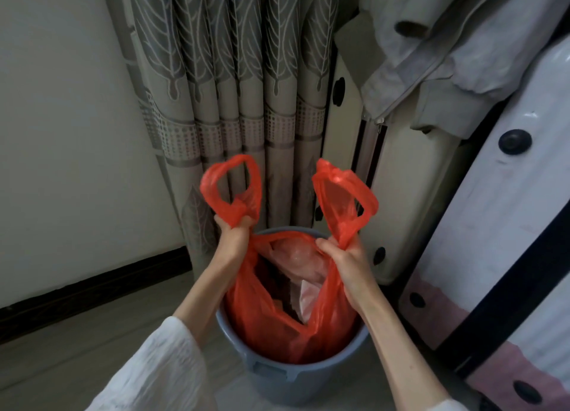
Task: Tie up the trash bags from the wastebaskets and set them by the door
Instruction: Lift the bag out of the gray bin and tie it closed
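1. Red trash bag sits inside the grey wastebasket on the floor, mouth open, pale crumpled wrappers showing within.
2. My left hand is clenched round the left handle loop, which stands up above my fist.
3. My right hand is clenched round the right handle loop, likewise raised.
4. The two loops are held apart, not knotted.
5. Far side: a leaf-patterned curtain, just behind the wastebasket.
6. Right: a pale folded frame with clothing draped above it.
7. Left: a white wall with dark skirting.
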`<state>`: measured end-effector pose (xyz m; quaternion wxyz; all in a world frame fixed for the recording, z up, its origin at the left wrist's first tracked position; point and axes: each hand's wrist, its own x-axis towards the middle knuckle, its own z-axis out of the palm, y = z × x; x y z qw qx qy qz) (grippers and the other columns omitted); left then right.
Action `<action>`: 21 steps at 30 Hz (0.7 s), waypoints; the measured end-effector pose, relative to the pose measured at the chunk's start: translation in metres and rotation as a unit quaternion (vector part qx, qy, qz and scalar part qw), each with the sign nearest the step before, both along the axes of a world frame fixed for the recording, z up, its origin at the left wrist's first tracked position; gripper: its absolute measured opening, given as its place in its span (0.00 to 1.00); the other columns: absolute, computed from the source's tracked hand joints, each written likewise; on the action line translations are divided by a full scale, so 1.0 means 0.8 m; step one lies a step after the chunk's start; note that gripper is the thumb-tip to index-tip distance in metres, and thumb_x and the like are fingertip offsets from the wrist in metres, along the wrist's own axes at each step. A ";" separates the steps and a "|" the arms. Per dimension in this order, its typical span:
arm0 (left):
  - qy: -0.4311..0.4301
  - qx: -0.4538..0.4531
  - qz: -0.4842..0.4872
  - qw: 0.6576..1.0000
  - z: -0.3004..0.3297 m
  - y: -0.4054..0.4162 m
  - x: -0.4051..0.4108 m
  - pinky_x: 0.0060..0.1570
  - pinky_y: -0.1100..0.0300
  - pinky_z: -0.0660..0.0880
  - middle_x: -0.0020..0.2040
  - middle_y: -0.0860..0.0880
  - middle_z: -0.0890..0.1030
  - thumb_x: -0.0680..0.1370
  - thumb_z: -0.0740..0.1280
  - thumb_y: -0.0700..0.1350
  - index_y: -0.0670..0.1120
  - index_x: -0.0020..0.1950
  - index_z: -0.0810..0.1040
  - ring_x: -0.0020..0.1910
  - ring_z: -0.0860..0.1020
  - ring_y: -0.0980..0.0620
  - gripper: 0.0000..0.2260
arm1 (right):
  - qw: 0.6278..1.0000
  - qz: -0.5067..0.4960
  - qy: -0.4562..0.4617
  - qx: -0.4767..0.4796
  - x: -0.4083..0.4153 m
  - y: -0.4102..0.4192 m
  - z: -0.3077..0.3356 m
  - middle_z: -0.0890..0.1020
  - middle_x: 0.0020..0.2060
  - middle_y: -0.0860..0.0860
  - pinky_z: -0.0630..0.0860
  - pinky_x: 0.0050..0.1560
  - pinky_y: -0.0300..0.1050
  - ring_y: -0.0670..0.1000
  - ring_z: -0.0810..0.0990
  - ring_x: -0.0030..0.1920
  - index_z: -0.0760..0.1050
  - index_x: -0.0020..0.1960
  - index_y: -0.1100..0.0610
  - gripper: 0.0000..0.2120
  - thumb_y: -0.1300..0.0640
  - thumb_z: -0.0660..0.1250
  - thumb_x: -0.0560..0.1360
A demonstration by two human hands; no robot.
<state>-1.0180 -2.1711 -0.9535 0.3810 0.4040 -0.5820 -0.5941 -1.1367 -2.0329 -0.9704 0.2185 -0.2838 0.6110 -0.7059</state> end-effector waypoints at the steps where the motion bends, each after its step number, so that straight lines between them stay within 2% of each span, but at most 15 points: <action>1: -0.001 -0.022 -0.034 0.999 -0.001 0.004 -0.002 0.59 0.43 0.71 0.52 0.41 0.69 0.60 0.64 0.47 0.42 0.60 0.64 0.52 0.72 0.44 0.29 | 1.000 0.017 0.002 -0.003 -0.001 -0.002 -0.002 0.73 0.24 0.39 0.69 0.37 0.32 0.37 0.72 0.29 0.67 0.36 0.46 0.17 0.65 0.69 0.70; 2: -0.019 -0.065 -0.068 0.995 -0.001 0.011 -0.004 0.58 0.49 0.72 0.52 0.42 0.70 0.61 0.64 0.43 0.43 0.60 0.63 0.52 0.70 0.46 0.28 | 0.999 0.031 0.000 -0.007 0.002 -0.002 0.002 0.75 0.25 0.37 0.71 0.38 0.31 0.37 0.74 0.30 0.68 0.37 0.46 0.16 0.65 0.70 0.69; 4: -0.080 -0.163 -0.125 0.975 -0.002 0.020 -0.005 0.49 0.66 0.70 0.51 0.47 0.70 0.65 0.65 0.37 0.43 0.59 0.61 0.52 0.69 0.50 0.24 | 0.998 0.051 -0.015 -0.020 0.005 -0.004 0.004 0.80 0.31 0.38 0.75 0.44 0.33 0.38 0.78 0.36 0.74 0.42 0.48 0.12 0.64 0.71 0.69; 7: -0.134 -0.264 -0.140 0.945 -0.010 0.024 -0.010 0.46 0.67 0.65 0.52 0.45 0.74 0.70 0.65 0.36 0.37 0.60 0.66 0.54 0.74 0.48 0.19 | 0.998 0.046 -0.034 -0.014 0.013 -0.006 0.005 0.82 0.37 0.46 0.76 0.50 0.42 0.46 0.81 0.41 0.78 0.45 0.53 0.07 0.63 0.69 0.71; 8: -0.139 -0.284 -0.138 0.939 -0.012 0.024 -0.010 0.46 0.68 0.65 0.52 0.46 0.75 0.71 0.64 0.38 0.36 0.61 0.67 0.55 0.75 0.46 0.19 | 0.999 0.030 -0.035 -0.005 0.014 -0.008 0.005 0.81 0.34 0.44 0.76 0.49 0.43 0.45 0.80 0.39 0.77 0.43 0.52 0.04 0.61 0.68 0.73; 9: -0.137 -0.293 -0.135 0.937 -0.015 0.024 -0.011 0.47 0.68 0.65 0.53 0.46 0.76 0.71 0.64 0.41 0.35 0.62 0.67 0.56 0.76 0.45 0.21 | 0.999 0.013 -0.037 -0.004 0.015 -0.010 0.005 0.78 0.29 0.41 0.74 0.44 0.41 0.41 0.77 0.33 0.77 0.40 0.52 0.06 0.59 0.65 0.75; 11: -0.142 -0.279 -0.102 0.944 -0.013 0.023 -0.006 0.48 0.64 0.68 0.55 0.42 0.78 0.72 0.64 0.40 0.39 0.66 0.65 0.55 0.76 0.46 0.24 | 0.998 -0.022 -0.058 -0.014 0.013 -0.013 0.007 0.70 0.19 0.41 0.68 0.37 0.38 0.41 0.70 0.26 0.75 0.35 0.53 0.15 0.54 0.59 0.78; 13: -0.125 -0.268 -0.068 0.953 -0.011 0.016 0.000 0.49 0.59 0.73 0.55 0.39 0.79 0.72 0.61 0.43 0.40 0.63 0.69 0.54 0.77 0.46 0.20 | 0.997 -0.059 -0.051 -0.009 0.009 -0.013 0.009 0.74 0.20 0.44 0.71 0.42 0.43 0.48 0.74 0.31 0.74 0.30 0.54 0.21 0.50 0.56 0.79; 15: -0.089 -0.254 -0.052 0.962 -0.009 0.008 0.007 0.50 0.50 0.77 0.49 0.38 0.82 0.70 0.55 0.49 0.43 0.53 0.77 0.50 0.80 0.43 0.18 | 0.995 -0.082 -0.051 -0.010 0.008 -0.011 0.012 0.79 0.24 0.48 0.74 0.50 0.48 0.54 0.78 0.38 0.72 0.29 0.54 0.23 0.48 0.55 0.79; 16: -0.081 -0.243 -0.047 0.966 -0.006 0.008 0.011 0.48 0.49 0.78 0.43 0.40 0.82 0.70 0.54 0.48 0.45 0.45 0.79 0.44 0.81 0.44 0.15 | 0.995 -0.081 -0.059 -0.016 0.009 -0.009 0.013 0.79 0.23 0.49 0.74 0.51 0.48 0.56 0.79 0.39 0.71 0.29 0.54 0.23 0.48 0.54 0.79; 18: -0.052 -0.207 -0.055 0.975 0.000 0.013 0.014 0.40 0.58 0.77 0.33 0.47 0.79 0.76 0.54 0.48 0.49 0.36 0.74 0.32 0.79 0.52 0.12 | 0.994 -0.070 -0.072 -0.032 0.011 -0.007 0.015 0.77 0.19 0.50 0.74 0.51 0.49 0.59 0.80 0.38 0.70 0.29 0.54 0.23 0.48 0.53 0.80; 19: -0.016 -0.173 -0.054 0.983 0.008 0.019 0.014 0.34 0.61 0.75 0.29 0.49 0.76 0.80 0.53 0.46 0.49 0.35 0.70 0.27 0.77 0.57 0.14 | 0.993 -0.072 -0.080 -0.046 0.011 -0.007 0.020 0.76 0.17 0.50 0.75 0.49 0.48 0.59 0.80 0.36 0.69 0.29 0.54 0.23 0.48 0.53 0.80; 21: 0.080 -0.086 -0.039 0.992 0.023 0.021 0.009 0.32 0.60 0.72 0.22 0.53 0.72 0.81 0.50 0.44 0.47 0.35 0.66 0.21 0.73 0.58 0.16 | 0.987 -0.089 -0.106 -0.076 0.011 -0.008 0.035 0.71 0.15 0.50 0.75 0.40 0.42 0.52 0.80 0.28 0.66 0.30 0.55 0.21 0.50 0.52 0.80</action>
